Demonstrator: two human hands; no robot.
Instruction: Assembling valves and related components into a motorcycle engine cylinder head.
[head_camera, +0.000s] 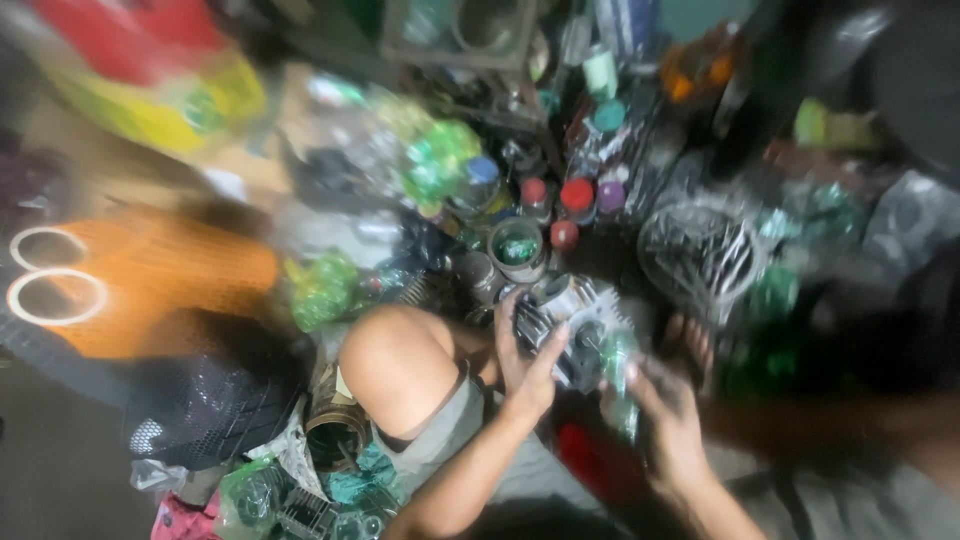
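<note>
**Finned engine part gripped amid a crowded floor**

From the head camera I watched both hands close in on a grey finned metal engine part (568, 325) held low between the knees, just below a round tin (517, 247) and red-capped bottles (577, 194). My left hand (528, 368) was curled against its near side, fingers wrapped on the fins. My right hand (665, 420) was blurred; it seemed closed around a greenish clear piece (618, 372) beside the part, though I could not tell for certain. I judged the casting heavy, rigid and sharp-edged, best held by its solid body. A wire fan guard (700, 255) lay nearby.
</note>
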